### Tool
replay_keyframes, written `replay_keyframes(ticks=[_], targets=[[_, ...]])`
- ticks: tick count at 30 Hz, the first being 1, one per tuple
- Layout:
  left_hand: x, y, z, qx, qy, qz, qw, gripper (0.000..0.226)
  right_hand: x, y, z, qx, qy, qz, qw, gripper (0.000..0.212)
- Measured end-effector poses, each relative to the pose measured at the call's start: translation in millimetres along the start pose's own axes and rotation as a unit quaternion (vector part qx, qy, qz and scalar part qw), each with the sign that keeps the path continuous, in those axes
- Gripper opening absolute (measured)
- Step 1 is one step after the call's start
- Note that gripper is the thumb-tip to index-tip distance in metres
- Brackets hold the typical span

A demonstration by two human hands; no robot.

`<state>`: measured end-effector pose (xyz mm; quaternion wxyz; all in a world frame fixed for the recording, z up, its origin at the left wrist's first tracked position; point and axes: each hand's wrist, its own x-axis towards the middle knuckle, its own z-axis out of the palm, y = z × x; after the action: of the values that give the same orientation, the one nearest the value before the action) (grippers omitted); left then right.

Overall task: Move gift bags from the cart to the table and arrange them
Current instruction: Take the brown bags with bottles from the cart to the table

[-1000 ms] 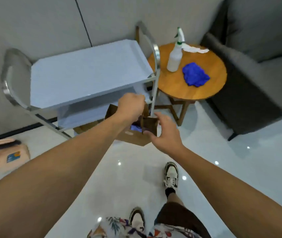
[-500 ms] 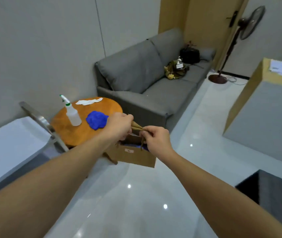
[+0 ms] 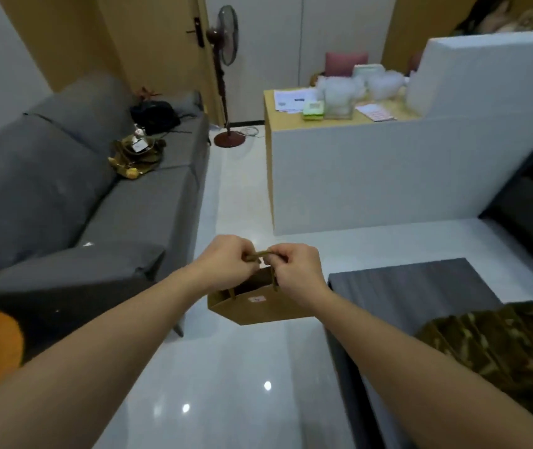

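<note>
Both hands (image 3: 226, 260) (image 3: 297, 270) now carry the gift bag (image 3: 258, 306) beside the dark table (image 3: 420, 286).

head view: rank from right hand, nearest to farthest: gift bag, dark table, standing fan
1. gift bag: hanging directly under the right hand, whose fingers pinch its handle.
2. dark table: just to the hand's right, low.
3. standing fan: far across the room, by the door.

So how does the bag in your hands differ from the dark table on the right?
The paper bag is light brown and hangs in the air over the floor, held by its handles in the left hand and right hand; the table is dark grey wood-grain and carries a patterned dark bundle. The bag is far smaller. They do not touch.
</note>
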<state>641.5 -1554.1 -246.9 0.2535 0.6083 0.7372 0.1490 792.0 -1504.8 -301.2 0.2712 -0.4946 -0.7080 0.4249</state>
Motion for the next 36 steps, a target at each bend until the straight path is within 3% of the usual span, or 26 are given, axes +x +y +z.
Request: replay_keyframes(ticks=[2, 7, 10, 14, 19, 22, 25, 29, 32, 36], targets=[[44.0, 21.6, 16.8, 0.034, -0.012, 0.031, 0.999, 0.017, 13.8, 24.7, -24.6, 0.0, 0.041, 0.027, 0.999, 0.022], [137.5, 72.1, 58.2, -0.093, -0.127, 0.068, 0.985, 0.017, 26.1, 89.3, -66.6, 0.001, 0.112, 0.125, 0.986, 0.022], [173.0, 104.7, 94.7, -0.049, -0.245, 0.118, 0.961, 0.022, 22.4, 122.7, -83.6, -0.026, 0.152, 0.191, 0.969, 0.021], [200.8, 143.3, 153.5, 0.02, -0.332, 0.202, 0.921, 0.025, 0.6, 159.5, -103.9, -0.023, 0.203, 0.282, 0.938, 0.008], [201.4, 178.9, 222.7, 0.077, -0.391, 0.282, 0.873, 0.032, -33.6, 205.6, -102.9, 0.023, 0.302, 0.385, 0.872, 0.037], [198.7, 191.8, 259.4, 0.104, -0.441, 0.306, 0.838, 0.029, -54.1, 237.4, -100.6, 0.048, 0.343, 0.476, 0.808, 0.052], [199.6, 204.0, 298.0, 0.139, -0.471, 0.317, 0.811, 0.023, -70.1, 273.5, -98.4, 0.169, 0.369, 0.53, 0.744, 0.044], [197.8, 216.5, 351.3, 0.176, -0.485, 0.325, 0.792, 0.019, -81.2, 317.6, -105.7, 0.25, 0.375, 0.561, 0.694, 0.05], [201.9, 221.9, 386.3, 0.202, -0.496, 0.324, 0.78, 0.019, -82.6, 346.7, -106.4, 0.301, 0.364, 0.58, 0.663, 0.048], [212.9, 216.8, 417.4, 0.221, -0.497, 0.351, 0.762, 0.021, -82.2, 377.2, -104.9, 0.323, 0.349, 0.588, 0.654, 0.036]])
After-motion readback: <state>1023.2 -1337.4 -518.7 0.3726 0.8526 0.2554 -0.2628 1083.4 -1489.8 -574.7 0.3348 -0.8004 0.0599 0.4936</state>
